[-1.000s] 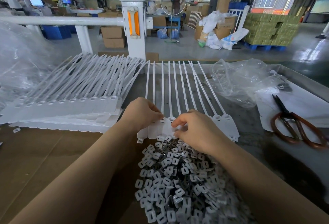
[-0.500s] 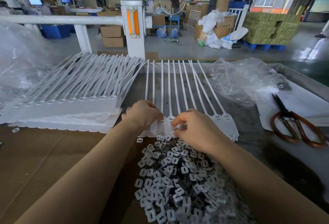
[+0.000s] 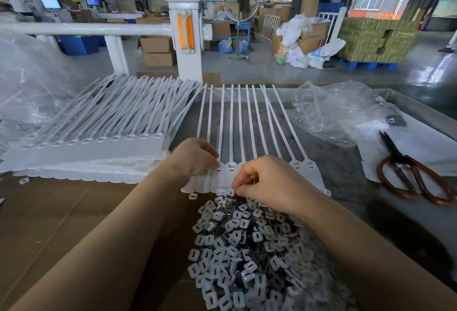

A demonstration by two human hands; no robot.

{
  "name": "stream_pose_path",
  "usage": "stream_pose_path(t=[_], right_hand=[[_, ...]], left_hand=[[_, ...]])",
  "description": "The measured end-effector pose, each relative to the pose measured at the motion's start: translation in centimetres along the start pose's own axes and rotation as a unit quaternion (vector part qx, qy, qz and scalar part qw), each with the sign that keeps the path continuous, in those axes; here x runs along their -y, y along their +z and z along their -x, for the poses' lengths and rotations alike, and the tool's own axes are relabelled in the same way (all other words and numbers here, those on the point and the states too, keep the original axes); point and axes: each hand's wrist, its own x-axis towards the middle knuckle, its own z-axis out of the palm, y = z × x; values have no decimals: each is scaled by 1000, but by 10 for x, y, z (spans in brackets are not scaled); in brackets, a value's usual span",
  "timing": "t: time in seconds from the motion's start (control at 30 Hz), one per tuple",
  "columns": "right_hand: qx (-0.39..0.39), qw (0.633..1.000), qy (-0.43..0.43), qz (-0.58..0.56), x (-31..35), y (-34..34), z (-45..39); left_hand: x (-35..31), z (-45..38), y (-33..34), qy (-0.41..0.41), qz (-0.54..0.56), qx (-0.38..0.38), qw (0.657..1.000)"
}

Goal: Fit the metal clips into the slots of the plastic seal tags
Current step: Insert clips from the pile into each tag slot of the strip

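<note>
The right hand [image 3: 265, 182] hides the heads of several seal tags in the row [image 3: 231, 174] lying flat on the tabletop [image 3: 329, 162], so their slots cannot be seen; only the two tag heads at the right end and a few in the middle show. Its thumb and forefinger are pinched together at the top edge of the clip pile [image 3: 247, 249], on what looks like a single clip, though the piece itself is too small to make out clearly. The left hand [image 3: 195, 157] rests with curled fingers on the left end of the row, pressing down on the tag heads; whether it actually grips one cannot be told. The tags' long straps run away from the person toward the far edge of the tabletop.

One loose clip [image 3: 193, 196] lies just beside the near end of the row. A big stack of tags [image 3: 86, 147] sits to the left, its far end cut off by a clear plastic sheet [image 3: 27, 83]. A crumpled clear bag [image 3: 333, 112] lies to the right; its contents are unclear. Brown-handled scissors [image 3: 410, 174] rest on white paper [image 3: 420, 147] at the right.
</note>
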Motion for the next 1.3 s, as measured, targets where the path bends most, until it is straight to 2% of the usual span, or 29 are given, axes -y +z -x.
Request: stream_pose_path(t=[0.27, 0.53, 0.63, 0.77, 1.0, 1.3], right_hand=[[52, 995, -79, 42, 5, -2, 3], [60, 994, -72, 54, 6, -1, 3], [68, 995, -69, 37, 6, -3, 4], [38, 998, -29, -45, 3, -6, 2], [-82, 980, 57, -171, -5, -8, -3], [-92, 971, 79, -208, -9, -5, -7]], left_hand=[[-2, 5, -8, 17, -20, 17, 1000], [-9, 6, -10, 86, -55, 31, 994], [-14, 7, -11, 109, -29, 50, 992], [-16, 9, -13, 109, -17, 116, 987], [-14, 9, -16, 86, 55, 230, 968], [-15, 11, -14, 84, 66, 236, 966]])
